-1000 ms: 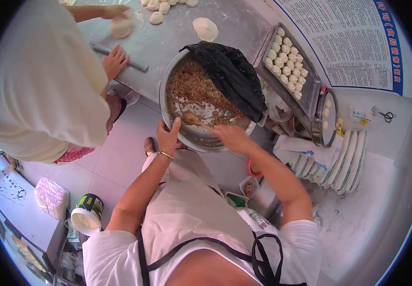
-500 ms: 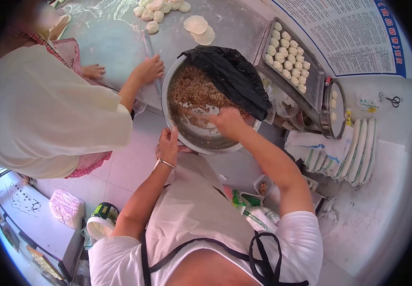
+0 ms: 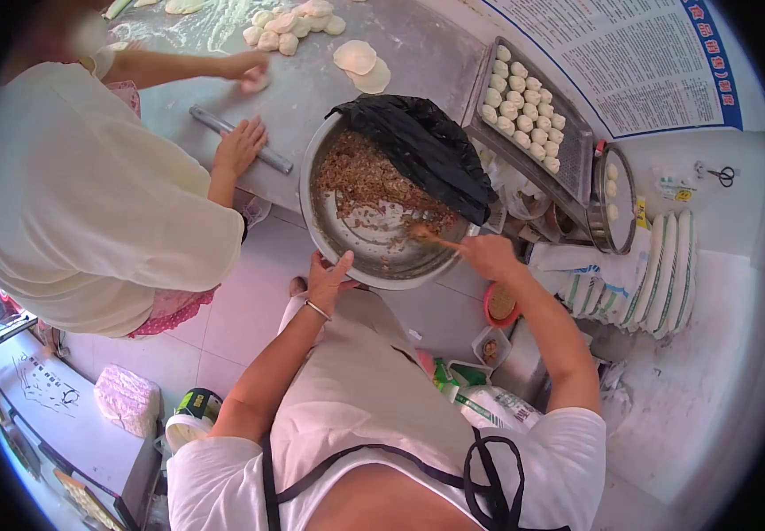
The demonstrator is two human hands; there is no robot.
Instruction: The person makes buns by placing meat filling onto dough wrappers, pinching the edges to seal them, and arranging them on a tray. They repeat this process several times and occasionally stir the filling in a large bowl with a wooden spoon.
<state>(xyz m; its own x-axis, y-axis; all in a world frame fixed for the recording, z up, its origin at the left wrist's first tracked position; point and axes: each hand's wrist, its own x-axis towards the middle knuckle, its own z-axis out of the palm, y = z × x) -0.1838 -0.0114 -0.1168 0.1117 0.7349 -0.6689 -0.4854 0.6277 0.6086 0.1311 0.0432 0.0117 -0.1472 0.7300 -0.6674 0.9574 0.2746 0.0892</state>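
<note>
A large metal bowl [image 3: 314, 217] of brown minced filling [image 3: 360, 173] is in front of me, tilted slightly. My left hand [image 3: 328, 279] holds its near-left rim, thumb on top. In my right hand [image 3: 493, 258] is the handle of a wooden spoon [image 3: 434, 236]; its head is down in the filling at the bowl's right side and partly hidden. A black plastic bag [image 3: 422, 146] drapes over the far right part of the bowl. Bare metal shows along the bowl's bottom, with scattered bits of filling.
On my left a co-worker rests one hand by a rolling pin [image 3: 276, 159] on the metal table [image 3: 312, 97]. Dough pieces [image 3: 267, 40] and flat wrappers [image 3: 369, 80] lie there. A tray [image 3: 480, 124] of buns stands at the right; a red bowl [image 3: 487, 308] sits below.
My right hand has moved right and toward me, drawing the spoon to the bowl's right side. The co-worker's far hand has reached forward over the table, and the rolling pin has turned.
</note>
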